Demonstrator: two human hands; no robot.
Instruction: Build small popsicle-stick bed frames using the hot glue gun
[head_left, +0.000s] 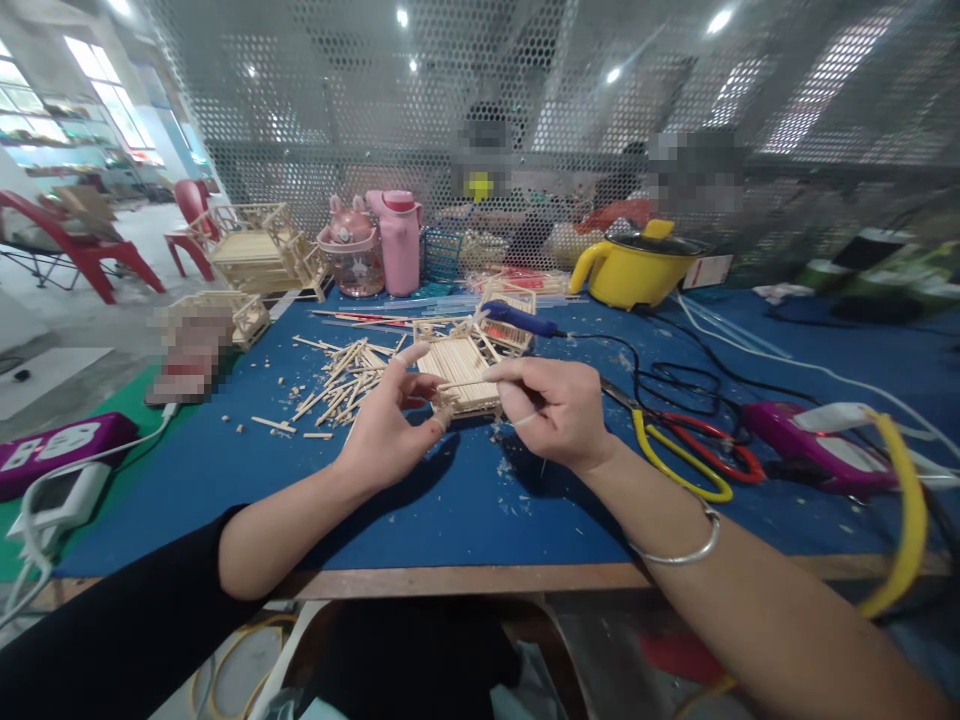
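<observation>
Both my hands are over a small wooden stick structure (pixel 456 362) near the middle of the blue table. My right hand (pixel 559 408) pinches a thin wooden stick (pixel 469 383), which points left across the front of the structure. At the structure's left front corner, my left hand (pixel 394 418) has its thumb and fingers curved apart around the corner, close to the stick's left end; whether the fingertips touch it is unclear. A pile of loose sticks (pixel 346 380) lies just left of the structure. Behind it rests a blue glue gun (pixel 521 318).
Scissors with yellow and red handles (pixel 679 455) and black cables lie to the right. A yellow pot (pixel 637 268), a pink thermos (pixel 402 245) and a larger stick model (pixel 259 250) stand at the back. A phone (pixel 191 355) is at left, a purple power strip (pixel 817 445) at right.
</observation>
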